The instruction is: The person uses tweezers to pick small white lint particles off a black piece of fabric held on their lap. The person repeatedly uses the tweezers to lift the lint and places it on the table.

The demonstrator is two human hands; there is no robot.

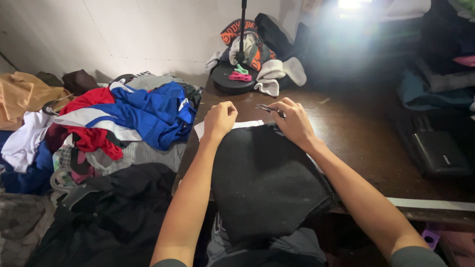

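Resting under both hands' grip (257, 116): black cloth (262, 183).

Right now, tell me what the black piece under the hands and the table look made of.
Black piece: seemingly thick felt or fleece cloth, matte, flecked with lint, draping over the table edge. Table: probably dark wood, varnished, since it reflects the lamp glare.

Both forearms are bare, with grey-green short sleeves showing at the upper arms.
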